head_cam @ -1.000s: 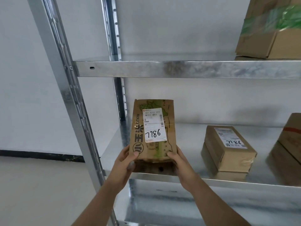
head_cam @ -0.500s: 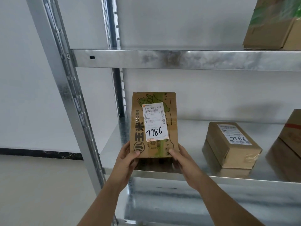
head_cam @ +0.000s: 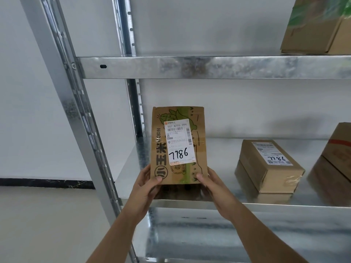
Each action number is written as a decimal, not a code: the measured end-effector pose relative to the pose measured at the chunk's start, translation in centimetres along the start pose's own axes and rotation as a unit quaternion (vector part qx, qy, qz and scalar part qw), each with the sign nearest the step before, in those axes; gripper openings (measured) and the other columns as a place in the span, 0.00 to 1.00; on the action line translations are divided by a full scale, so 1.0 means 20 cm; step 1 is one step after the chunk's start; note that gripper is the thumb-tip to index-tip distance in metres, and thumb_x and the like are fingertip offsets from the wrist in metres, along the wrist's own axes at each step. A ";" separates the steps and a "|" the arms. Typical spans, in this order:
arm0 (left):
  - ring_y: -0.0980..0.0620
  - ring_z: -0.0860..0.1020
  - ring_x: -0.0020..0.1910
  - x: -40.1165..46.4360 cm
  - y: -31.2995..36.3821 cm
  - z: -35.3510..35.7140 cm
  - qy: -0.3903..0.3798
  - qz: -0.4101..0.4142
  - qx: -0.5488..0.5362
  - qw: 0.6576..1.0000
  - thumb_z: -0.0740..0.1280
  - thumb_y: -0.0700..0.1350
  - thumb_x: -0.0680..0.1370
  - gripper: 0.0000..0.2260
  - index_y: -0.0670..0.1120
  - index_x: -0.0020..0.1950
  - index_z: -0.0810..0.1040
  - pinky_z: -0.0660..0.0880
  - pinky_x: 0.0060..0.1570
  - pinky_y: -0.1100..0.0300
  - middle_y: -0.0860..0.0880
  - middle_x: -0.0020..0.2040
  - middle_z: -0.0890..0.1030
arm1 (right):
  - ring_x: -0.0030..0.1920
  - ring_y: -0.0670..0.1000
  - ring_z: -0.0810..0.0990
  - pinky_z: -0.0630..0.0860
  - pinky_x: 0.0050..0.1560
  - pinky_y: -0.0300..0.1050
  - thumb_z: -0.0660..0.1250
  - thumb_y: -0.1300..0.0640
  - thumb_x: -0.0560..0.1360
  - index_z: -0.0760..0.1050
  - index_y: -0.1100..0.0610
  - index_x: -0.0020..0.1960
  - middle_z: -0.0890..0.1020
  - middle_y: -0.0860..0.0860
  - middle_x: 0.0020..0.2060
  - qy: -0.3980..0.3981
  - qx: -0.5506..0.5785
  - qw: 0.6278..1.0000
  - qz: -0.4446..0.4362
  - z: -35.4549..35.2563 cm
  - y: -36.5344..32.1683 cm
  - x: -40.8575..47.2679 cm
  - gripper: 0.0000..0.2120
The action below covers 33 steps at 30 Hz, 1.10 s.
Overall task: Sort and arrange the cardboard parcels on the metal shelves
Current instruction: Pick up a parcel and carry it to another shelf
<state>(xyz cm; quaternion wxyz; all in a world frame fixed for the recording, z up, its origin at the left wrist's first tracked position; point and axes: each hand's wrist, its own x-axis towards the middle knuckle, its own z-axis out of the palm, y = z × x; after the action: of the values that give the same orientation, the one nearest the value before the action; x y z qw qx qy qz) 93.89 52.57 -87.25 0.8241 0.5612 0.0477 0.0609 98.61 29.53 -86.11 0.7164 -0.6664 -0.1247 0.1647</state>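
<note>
You're looking at a brown cardboard parcel (head_cam: 178, 145) printed with green corn drawings and black lettering, its white label (head_cam: 180, 142) marked 7186 in black. The shelf (head_cam: 218, 67) is mottled silver-grey metal. Your second parcel (head_cam: 267, 168) is plain brown with a white label; the top-right box (head_cam: 317, 25) carries green tape

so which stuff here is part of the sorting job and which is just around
Job:
- corn parcel, gripped by left hand and right hand
- middle shelf
- small parcel
- red-taped box
- green-taped box
- top shelf

Around:
- wall
- floor
</note>
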 end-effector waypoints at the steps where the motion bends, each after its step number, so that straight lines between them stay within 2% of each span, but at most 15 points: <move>1: 0.48 0.83 0.61 0.00 0.00 0.00 -0.001 -0.001 0.002 1.000 0.71 0.40 0.73 0.28 0.49 0.73 0.70 0.83 0.52 0.60 0.47 0.63 0.83 | 0.63 0.40 0.79 0.70 0.71 0.46 0.70 0.43 0.71 0.70 0.45 0.72 0.82 0.41 0.62 0.001 0.000 1.000 0.002 0.00 0.00 0.00 0.30; 4: 0.49 0.83 0.61 0.00 0.00 0.00 0.000 -0.003 0.004 1.000 0.71 0.41 0.73 0.28 0.49 0.73 0.70 0.82 0.53 0.60 0.47 0.62 0.83 | 0.64 0.40 0.79 0.69 0.71 0.45 0.70 0.43 0.72 0.69 0.45 0.73 0.82 0.41 0.62 -0.005 0.001 1.000 0.000 0.00 0.00 0.00 0.30; 9: 0.51 0.83 0.60 -0.01 0.02 0.00 -0.002 0.001 0.009 1.000 0.71 0.42 0.72 0.28 0.50 0.72 0.71 0.83 0.51 0.61 0.49 0.61 0.84 | 0.68 0.44 0.76 0.66 0.76 0.52 0.70 0.39 0.70 0.69 0.43 0.73 0.82 0.41 0.63 0.006 -0.018 1.000 0.006 0.01 -0.01 0.00 0.33; 11: 0.52 0.84 0.59 -0.01 0.02 0.00 -0.003 0.005 0.018 1.000 0.71 0.43 0.72 0.27 0.50 0.72 0.71 0.82 0.50 0.61 0.50 0.60 0.84 | 0.68 0.44 0.75 0.66 0.75 0.50 0.64 0.35 0.74 0.70 0.42 0.72 0.81 0.42 0.63 0.014 -0.013 1.000 0.022 0.01 0.00 0.01 0.28; 13: 0.52 0.84 0.58 -0.01 0.02 0.00 0.001 0.006 0.012 1.000 0.70 0.43 0.72 0.27 0.49 0.72 0.72 0.82 0.53 0.59 0.49 0.60 0.84 | 0.68 0.45 0.75 0.66 0.73 0.43 0.51 0.35 0.81 0.71 0.42 0.70 0.80 0.44 0.65 0.038 0.019 0.998 0.044 0.02 0.00 0.03 0.23; 15: 0.49 0.84 0.59 -0.01 0.03 -0.01 0.007 -0.001 -0.010 1.000 0.69 0.42 0.72 0.27 0.46 0.72 0.72 0.82 0.57 0.55 0.44 0.61 0.84 | 0.72 0.49 0.73 0.62 0.77 0.48 0.47 0.37 0.84 0.69 0.45 0.72 0.78 0.48 0.69 0.054 0.050 0.996 0.060 0.02 0.00 0.04 0.24; 18: 0.45 0.83 0.61 -0.01 0.04 -0.02 0.006 -0.015 -0.027 0.999 0.67 0.39 0.75 0.24 0.44 0.72 0.72 0.83 0.56 0.54 0.40 0.63 0.82 | 0.66 0.52 0.79 0.69 0.74 0.55 0.59 0.39 0.82 0.66 0.48 0.72 0.83 0.52 0.62 0.058 0.056 0.995 0.052 0.01 0.00 0.04 0.23; 21: 0.43 0.82 0.62 -0.02 0.05 -0.01 0.011 -0.018 -0.038 0.999 0.64 0.38 0.78 0.18 0.43 0.68 0.75 0.83 0.56 0.53 0.40 0.62 0.82 | 0.67 0.52 0.79 0.67 0.75 0.57 0.73 0.31 0.68 0.63 0.51 0.77 0.81 0.52 0.65 0.056 0.079 0.994 0.056 -0.02 0.00 0.04 0.45; 22: 0.43 0.82 0.63 -0.03 0.05 0.01 0.014 -0.014 -0.039 0.999 0.64 0.38 0.80 0.16 0.44 0.67 0.76 0.82 0.56 0.52 0.41 0.62 0.83 | 0.66 0.52 0.79 0.68 0.74 0.56 0.73 0.32 0.68 0.66 0.53 0.76 0.82 0.52 0.64 0.044 0.082 0.995 0.047 -0.02 -0.02 0.03 0.44; 24: 0.44 0.82 0.62 -0.03 0.07 0.03 0.031 -0.002 -0.034 0.999 0.63 0.39 0.82 0.13 0.44 0.66 0.77 0.81 0.58 0.47 0.43 0.60 0.84 | 0.64 0.52 0.81 0.73 0.70 0.53 0.68 0.41 0.74 0.73 0.56 0.71 0.84 0.53 0.62 0.017 0.090 0.995 0.024 -0.04 -0.03 0.02 0.30; 25: 0.44 0.82 0.62 -0.04 0.08 0.05 0.042 0.006 -0.030 0.999 0.63 0.39 0.83 0.13 0.45 0.66 0.78 0.81 0.59 0.45 0.43 0.59 0.84 | 0.63 0.53 0.81 0.73 0.70 0.53 0.68 0.44 0.74 0.74 0.56 0.70 0.84 0.54 0.61 0.020 0.101 0.995 0.019 -0.05 -0.03 0.02 0.28; 27: 0.45 0.84 0.59 -0.04 0.09 0.06 0.067 0.028 -0.020 0.997 0.64 0.37 0.83 0.15 0.47 0.67 0.78 0.83 0.55 0.46 0.44 0.59 0.85 | 0.65 0.55 0.80 0.69 0.73 0.60 0.75 0.45 0.69 0.72 0.52 0.70 0.83 0.54 0.62 0.043 0.131 0.990 0.013 -0.07 -0.02 0.02 0.32; 29: 0.48 0.85 0.56 -0.04 0.09 0.08 0.108 0.048 0.001 0.993 0.67 0.35 0.81 0.17 0.50 0.68 0.77 0.84 0.48 0.53 0.47 0.59 0.84 | 0.65 0.56 0.79 0.70 0.71 0.63 0.78 0.47 0.65 0.69 0.48 0.69 0.82 0.54 0.63 0.064 0.152 0.986 0.002 -0.06 -0.04 0.01 0.35; 31: 0.54 0.85 0.54 -0.04 0.07 0.11 0.138 0.064 0.050 0.987 0.68 0.37 0.81 0.15 0.53 0.64 0.80 0.83 0.46 0.61 0.52 0.59 0.83 | 0.63 0.57 0.81 0.74 0.67 0.61 0.77 0.52 0.66 0.68 0.47 0.69 0.82 0.55 0.62 0.067 0.165 0.984 -0.019 -0.05 -0.05 0.01 0.34; 33: 0.54 0.83 0.57 -0.04 0.05 0.13 0.143 0.079 0.133 0.978 0.67 0.43 0.82 0.11 0.58 0.58 0.82 0.81 0.48 0.64 0.54 0.60 0.82 | 0.61 0.56 0.83 0.76 0.66 0.57 0.77 0.54 0.68 0.69 0.47 0.69 0.83 0.54 0.61 0.065 0.148 0.986 -0.040 -0.02 -0.06 0.00 0.32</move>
<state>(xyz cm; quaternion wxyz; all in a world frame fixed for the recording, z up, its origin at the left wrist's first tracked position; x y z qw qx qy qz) 93.42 50.40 -85.35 0.7194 0.6532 0.1280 0.1988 98.80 29.02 -84.90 0.8195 -0.5571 -0.0788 0.1085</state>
